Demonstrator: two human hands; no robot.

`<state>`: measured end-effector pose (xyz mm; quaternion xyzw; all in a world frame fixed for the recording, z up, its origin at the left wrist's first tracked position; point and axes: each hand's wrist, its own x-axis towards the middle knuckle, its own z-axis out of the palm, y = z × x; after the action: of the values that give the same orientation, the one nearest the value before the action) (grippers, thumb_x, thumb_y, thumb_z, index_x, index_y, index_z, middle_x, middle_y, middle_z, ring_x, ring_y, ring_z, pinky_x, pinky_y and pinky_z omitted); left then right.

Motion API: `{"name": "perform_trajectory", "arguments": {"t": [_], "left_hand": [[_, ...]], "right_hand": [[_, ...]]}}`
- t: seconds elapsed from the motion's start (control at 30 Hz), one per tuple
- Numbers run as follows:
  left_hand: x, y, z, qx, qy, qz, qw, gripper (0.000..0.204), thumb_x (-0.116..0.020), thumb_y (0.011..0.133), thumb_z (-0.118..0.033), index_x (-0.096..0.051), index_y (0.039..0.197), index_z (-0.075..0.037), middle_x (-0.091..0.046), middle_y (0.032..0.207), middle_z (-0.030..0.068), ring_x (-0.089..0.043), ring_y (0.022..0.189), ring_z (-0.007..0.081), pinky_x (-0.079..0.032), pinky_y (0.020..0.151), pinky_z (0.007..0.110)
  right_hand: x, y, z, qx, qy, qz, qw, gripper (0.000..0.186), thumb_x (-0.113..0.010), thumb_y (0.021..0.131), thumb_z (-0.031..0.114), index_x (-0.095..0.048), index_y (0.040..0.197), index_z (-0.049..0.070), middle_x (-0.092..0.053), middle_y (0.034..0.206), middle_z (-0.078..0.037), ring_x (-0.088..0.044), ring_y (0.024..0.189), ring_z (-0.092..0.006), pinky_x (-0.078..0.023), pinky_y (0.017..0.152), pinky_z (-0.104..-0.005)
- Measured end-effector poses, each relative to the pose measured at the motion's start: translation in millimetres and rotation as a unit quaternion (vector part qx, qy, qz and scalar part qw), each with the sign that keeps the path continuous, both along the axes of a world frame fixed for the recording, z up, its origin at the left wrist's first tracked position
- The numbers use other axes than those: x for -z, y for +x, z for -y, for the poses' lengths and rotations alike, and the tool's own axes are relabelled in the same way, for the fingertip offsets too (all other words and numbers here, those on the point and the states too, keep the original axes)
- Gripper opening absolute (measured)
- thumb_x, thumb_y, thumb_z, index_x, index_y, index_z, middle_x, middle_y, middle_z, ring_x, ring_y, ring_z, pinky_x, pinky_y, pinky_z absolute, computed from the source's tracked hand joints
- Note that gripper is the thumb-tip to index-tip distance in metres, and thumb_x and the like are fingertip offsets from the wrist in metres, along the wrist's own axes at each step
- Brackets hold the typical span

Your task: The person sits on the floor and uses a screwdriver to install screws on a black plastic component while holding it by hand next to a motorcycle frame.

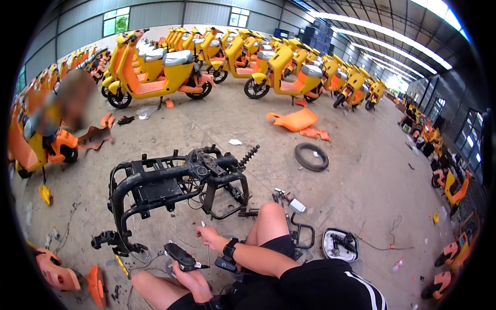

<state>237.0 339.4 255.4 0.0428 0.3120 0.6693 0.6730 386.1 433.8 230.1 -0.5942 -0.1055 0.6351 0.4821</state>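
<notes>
In my left hand [191,279] is a black, rounded scooter part [181,257] with a short dark end sticking out to its right. I cannot make out its exact kind. My right hand [209,237], a little above and to the right of it, has its fingers closed round a slim metal rod tool [208,254]. The rod's tip does not visibly touch the black part. A stripped black scooter frame [155,181] lies on the floor just beyond both hands, apart from them.
A white-rimmed tray [325,253] with black parts stands right of my knee, near a black bent bracket [305,232] and a white box [297,205]. Farther out lie a tyre [311,156] and an orange panel [294,120]. Rows of yellow scooters [155,77] stand behind.
</notes>
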Motion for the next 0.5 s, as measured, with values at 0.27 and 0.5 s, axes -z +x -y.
{"name": "perform_trajectory", "arguments": {"t": [0.27,0.5], "left_hand": [[-22,3,11,-0.001,0.012,0.019,1.0,0.033,-0.044,0.095,-0.026,-0.055,0.117,-0.003,-0.066,0.094,0.0138,-0.064,0.082,0.0267,-0.052,0.065,0.039],[-38,-23,9,-0.014,0.034,0.057,0.998,0.038,-0.047,0.094,-0.03,-0.055,0.121,-0.004,-0.064,0.106,0.0144,-0.064,0.094,0.0311,-0.053,0.067,0.042]], "right_hand": [[51,7,15,0.021,0.0,0.039,0.999,0.015,-0.062,0.08,0.015,-0.063,0.088,0.002,-0.065,0.071,-0.009,-0.033,0.038,-0.0093,-0.022,0.035,-0.028],[97,-19,11,-0.134,0.001,0.103,0.986,0.015,-0.069,0.078,0.016,-0.068,0.082,0.002,-0.068,0.076,-0.008,-0.038,0.039,-0.0111,-0.027,0.036,-0.0301]]}}
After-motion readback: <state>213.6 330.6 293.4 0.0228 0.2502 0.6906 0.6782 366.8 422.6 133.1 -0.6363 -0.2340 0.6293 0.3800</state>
